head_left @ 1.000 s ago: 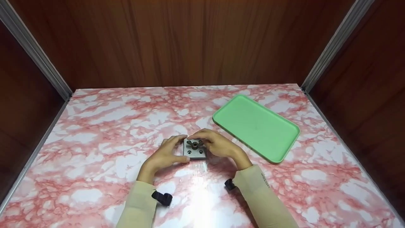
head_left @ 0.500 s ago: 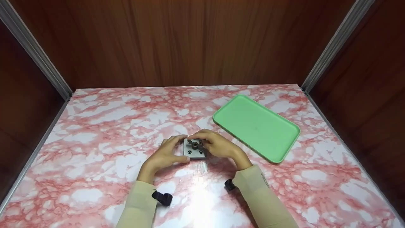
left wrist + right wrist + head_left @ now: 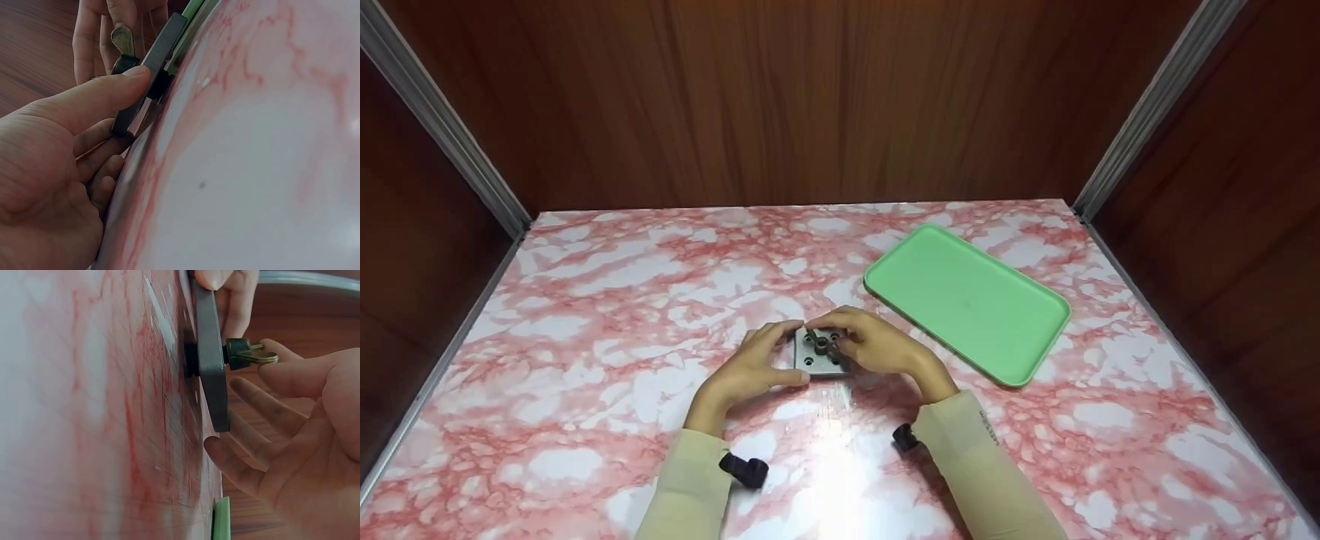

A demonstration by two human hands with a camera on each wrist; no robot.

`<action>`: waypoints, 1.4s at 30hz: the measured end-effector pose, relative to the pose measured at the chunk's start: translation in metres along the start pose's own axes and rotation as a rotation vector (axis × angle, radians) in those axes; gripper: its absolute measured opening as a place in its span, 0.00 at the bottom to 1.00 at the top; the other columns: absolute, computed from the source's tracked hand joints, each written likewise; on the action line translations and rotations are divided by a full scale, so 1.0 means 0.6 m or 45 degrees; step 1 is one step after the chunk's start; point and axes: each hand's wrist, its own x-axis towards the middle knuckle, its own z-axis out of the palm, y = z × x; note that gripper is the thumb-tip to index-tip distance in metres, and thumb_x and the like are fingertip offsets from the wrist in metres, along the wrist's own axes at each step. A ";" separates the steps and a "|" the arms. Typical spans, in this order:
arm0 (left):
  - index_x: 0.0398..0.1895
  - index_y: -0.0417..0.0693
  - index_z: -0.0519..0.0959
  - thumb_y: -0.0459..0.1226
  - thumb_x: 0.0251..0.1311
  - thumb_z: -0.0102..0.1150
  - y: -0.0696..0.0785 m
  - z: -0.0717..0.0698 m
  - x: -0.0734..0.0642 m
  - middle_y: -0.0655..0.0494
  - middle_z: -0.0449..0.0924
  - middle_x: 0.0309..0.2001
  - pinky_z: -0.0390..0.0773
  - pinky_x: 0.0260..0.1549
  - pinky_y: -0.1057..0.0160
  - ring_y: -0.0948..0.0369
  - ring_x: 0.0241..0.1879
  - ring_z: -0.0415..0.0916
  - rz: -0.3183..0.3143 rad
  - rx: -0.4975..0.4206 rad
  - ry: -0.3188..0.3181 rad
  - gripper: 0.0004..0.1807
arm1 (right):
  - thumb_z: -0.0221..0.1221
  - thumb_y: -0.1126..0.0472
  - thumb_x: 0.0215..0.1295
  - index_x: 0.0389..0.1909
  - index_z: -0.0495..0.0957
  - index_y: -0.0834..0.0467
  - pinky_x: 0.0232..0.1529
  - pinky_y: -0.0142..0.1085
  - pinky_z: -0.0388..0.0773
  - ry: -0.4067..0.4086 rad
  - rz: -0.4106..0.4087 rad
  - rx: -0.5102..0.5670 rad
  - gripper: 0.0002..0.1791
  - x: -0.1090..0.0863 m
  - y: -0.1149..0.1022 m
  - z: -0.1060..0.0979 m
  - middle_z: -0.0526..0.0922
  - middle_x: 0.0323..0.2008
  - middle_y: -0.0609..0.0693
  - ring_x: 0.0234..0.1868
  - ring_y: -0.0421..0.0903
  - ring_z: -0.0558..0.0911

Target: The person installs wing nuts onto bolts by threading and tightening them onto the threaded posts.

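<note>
A grey square metal plate (image 3: 826, 370) with holes near its corners lies before me, a dark wing nut (image 3: 821, 345) on a bolt at its middle. My left hand (image 3: 744, 373) grips the plate's left side, thumb on the near edge and fingers at the far edge. From the right, my right hand (image 3: 881, 343) pinches the wings of the nut with thumb and forefinger; its other fingers are spread beside the plate. In the right wrist view, the plate (image 3: 211, 349) stands off the table on a dark piece beneath it, and the wing nut (image 3: 244, 354) sticks up from its top.
A light green tray (image 3: 967, 304) lies to the right, beyond my right hand. The table (image 3: 585, 337) has a red and white marbled top. Dark wood panels (image 3: 810, 105) with grey metal corner posts enclose its back and sides.
The wing nut has turned clockwise as seen from the head view, its wings now slanting from upper left to lower right. My left hand and the plate stay in place.
</note>
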 end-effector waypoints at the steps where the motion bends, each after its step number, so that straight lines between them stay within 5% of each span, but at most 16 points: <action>1: 0.81 0.60 0.66 0.44 0.56 0.81 0.000 0.000 0.000 0.53 0.69 0.74 0.65 0.71 0.43 0.52 0.71 0.61 0.001 0.006 0.002 0.50 | 0.52 0.74 0.74 0.71 0.79 0.53 0.71 0.52 0.71 0.000 0.003 -0.001 0.29 0.000 0.000 0.000 0.80 0.66 0.54 0.68 0.52 0.77; 19: 0.81 0.58 0.67 0.42 0.56 0.81 0.007 -0.001 -0.006 0.55 0.68 0.75 0.64 0.72 0.42 0.51 0.73 0.60 0.021 -0.051 0.000 0.48 | 0.60 0.68 0.74 0.73 0.76 0.54 0.73 0.54 0.69 0.003 0.030 0.015 0.27 -0.003 0.003 -0.004 0.77 0.71 0.55 0.72 0.54 0.75; 42: 0.81 0.60 0.67 0.43 0.56 0.81 0.004 0.000 -0.003 0.55 0.69 0.74 0.64 0.71 0.41 0.51 0.71 0.61 0.005 -0.037 -0.003 0.49 | 0.66 0.65 0.72 0.74 0.75 0.57 0.65 0.54 0.75 0.019 0.064 0.026 0.30 -0.005 0.001 -0.005 0.78 0.68 0.58 0.59 0.55 0.79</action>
